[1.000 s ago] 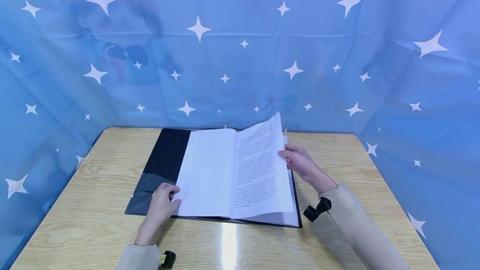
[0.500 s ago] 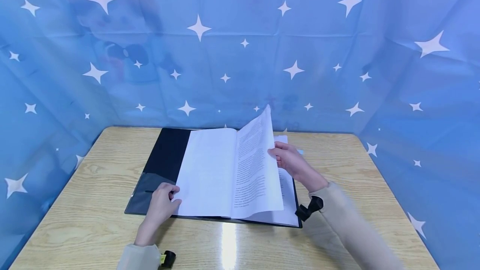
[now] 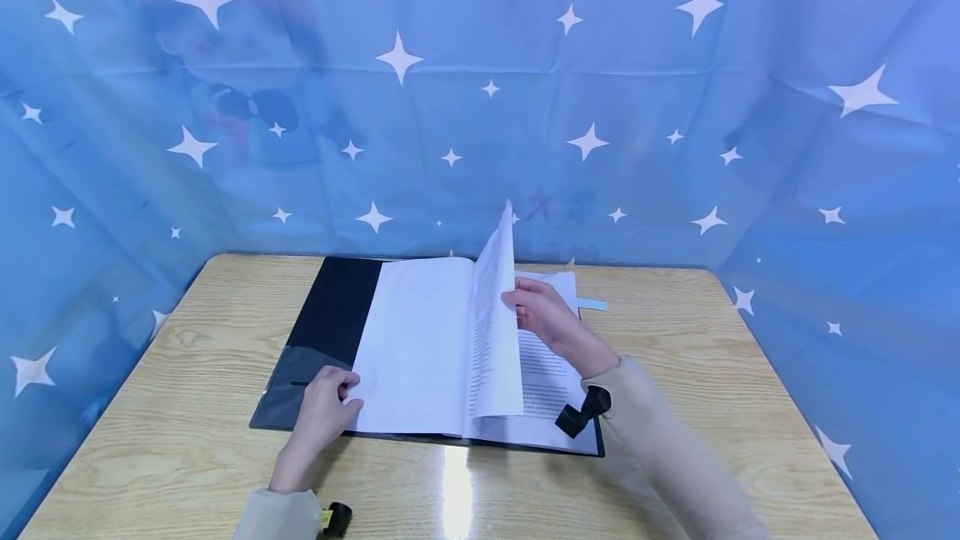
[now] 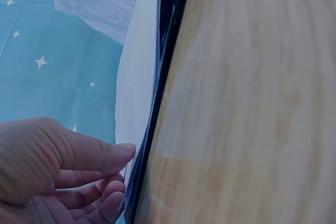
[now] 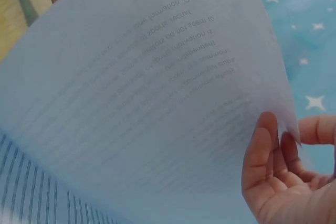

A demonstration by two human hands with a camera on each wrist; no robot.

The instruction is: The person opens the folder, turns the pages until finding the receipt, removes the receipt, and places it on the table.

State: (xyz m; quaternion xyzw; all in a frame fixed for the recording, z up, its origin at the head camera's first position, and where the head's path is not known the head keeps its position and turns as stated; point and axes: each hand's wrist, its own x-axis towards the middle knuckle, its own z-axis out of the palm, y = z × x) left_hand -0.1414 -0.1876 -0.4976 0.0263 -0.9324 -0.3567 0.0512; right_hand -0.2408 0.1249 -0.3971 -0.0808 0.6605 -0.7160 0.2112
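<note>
An open black folder (image 3: pixel 347 298) lies on the table with bound white pages in it. Between thumb and fingers, my right hand (image 3: pixel 553 319) pinches the outer edge of a printed page (image 3: pixel 495 348), which stands nearly upright from the middle fold. In the right wrist view, that page (image 5: pixel 147 93) fills most of the picture, its print showing through reversed. My left hand (image 3: pixel 321 407) holds the lower left edge of the blank-looking left pages (image 3: pixel 412 348), thumb on the paper and fingers curled at the edge. Another printed sheet (image 3: pixel 551 407) lies beneath the raised page.
A light blue tab (image 3: pixel 592 305) sticks out past the folder's right side. Wood-grain table (image 3: pixel 675 332) surrounds the folder. A blue curtain with white stars (image 3: pixel 450 107) hangs behind and along both sides. Black camera mounts (image 3: pixel 583 412) sit at the wrists.
My right hand has moved left, carrying the page from a low slant to nearly upright. More of the sheet beneath and the blue tab now show. My left hand has stayed put.
</note>
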